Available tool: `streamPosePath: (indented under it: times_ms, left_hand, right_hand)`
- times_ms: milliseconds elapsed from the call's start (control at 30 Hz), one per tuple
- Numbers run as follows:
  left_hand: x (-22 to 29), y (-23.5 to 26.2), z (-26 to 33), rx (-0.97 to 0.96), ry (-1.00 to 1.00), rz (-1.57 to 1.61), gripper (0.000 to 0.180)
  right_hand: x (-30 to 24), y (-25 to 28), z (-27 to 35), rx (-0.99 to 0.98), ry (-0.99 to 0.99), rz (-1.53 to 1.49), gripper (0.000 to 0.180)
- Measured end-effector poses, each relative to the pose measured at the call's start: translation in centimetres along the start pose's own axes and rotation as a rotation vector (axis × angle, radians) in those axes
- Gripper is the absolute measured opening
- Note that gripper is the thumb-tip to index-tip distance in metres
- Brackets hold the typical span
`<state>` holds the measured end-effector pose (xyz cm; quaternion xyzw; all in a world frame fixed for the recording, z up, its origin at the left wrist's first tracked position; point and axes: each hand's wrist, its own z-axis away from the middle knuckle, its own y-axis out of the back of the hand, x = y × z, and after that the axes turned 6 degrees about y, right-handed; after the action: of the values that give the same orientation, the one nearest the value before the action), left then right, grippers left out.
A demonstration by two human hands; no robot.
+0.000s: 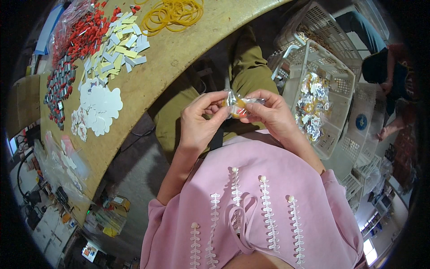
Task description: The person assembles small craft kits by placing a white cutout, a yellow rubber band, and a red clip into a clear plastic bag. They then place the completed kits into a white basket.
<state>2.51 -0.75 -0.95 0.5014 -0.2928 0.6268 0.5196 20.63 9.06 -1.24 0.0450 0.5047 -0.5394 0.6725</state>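
Above my lap, my left hand (200,117) and my right hand (270,112) pinch a small clear plastic bag (234,104) between them. Something red and yellow shows through the film, but its shape is too small to make out. Both hands are closed, thumbs against fingers at either end of the bag. To the left on the table lie white cloud-shaped cutouts (99,106), a heap of pale yellow and white strips (121,45), small red parts (88,36) and rows of grey-and-red cylinders (61,85).
Yellow rubber bands (172,17) lie at the top of the table (148,67), whose curved edge runs beside my legs. At right, a white plastic crate (333,85) holds several filled bags (312,105). Another person's hand (384,133) shows at far right.
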Motion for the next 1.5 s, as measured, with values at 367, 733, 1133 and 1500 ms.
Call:
streamPosePath:
  times_ms: [367,733,1133,1500]
  left_hand:
    - [-0.7,-0.1,-0.2,0.043,-0.038,0.346,0.012]
    - [-0.3,0.3,-0.2,0.130,0.074,0.477,0.010]
    - [1.6,-0.6,-0.1,0.169,-0.042,0.189,0.013]
    - [6.6,-0.2,-0.4,0.098,-0.165,0.227,0.011]
  right_hand:
    - [0.0,0.0,-0.5,0.056,-0.048,-0.097,0.019]
    - [-0.1,-0.2,-0.8,0.114,-0.092,-0.088,0.015]
    - [0.5,-0.1,-1.2,-0.029,-0.098,-0.368,0.018]
    - [1.6,-0.1,-3.3,-0.248,-0.108,-0.700,0.020]
